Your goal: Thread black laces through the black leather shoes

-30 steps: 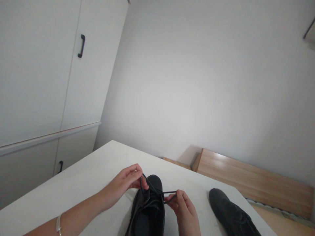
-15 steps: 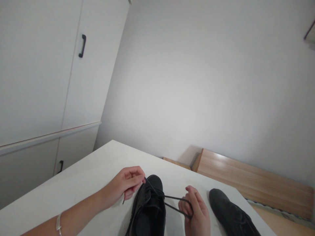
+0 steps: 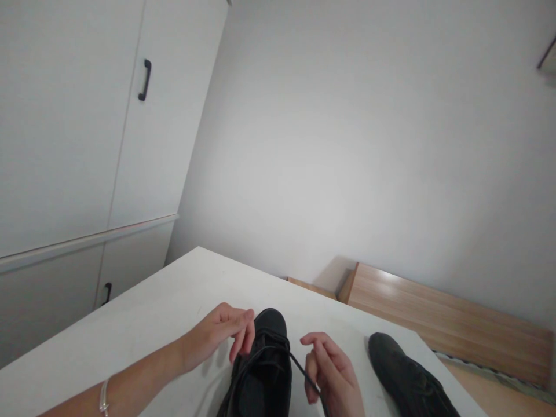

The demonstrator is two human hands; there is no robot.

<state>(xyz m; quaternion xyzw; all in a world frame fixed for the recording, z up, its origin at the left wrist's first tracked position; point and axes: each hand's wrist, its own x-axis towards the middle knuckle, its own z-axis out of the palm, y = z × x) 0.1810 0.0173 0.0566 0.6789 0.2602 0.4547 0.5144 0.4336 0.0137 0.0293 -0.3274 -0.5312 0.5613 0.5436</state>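
Black shoe (image 3: 264, 370) on white tabletop (image 3: 152, 313), left hand (image 3: 217, 339) with fingers (image 3: 243, 341) at its side, right hand (image 3: 334, 373) holding its lace (image 3: 299, 366), 2nd shoe (image 3: 408, 382) well to the right, white cupboard (image 3: 65, 145) behind

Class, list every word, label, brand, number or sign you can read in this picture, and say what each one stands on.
There are none to read. The middle black shoe, the second shoe, the white cupboard doors, the table and the wall show no words, labels, brands or numbers.
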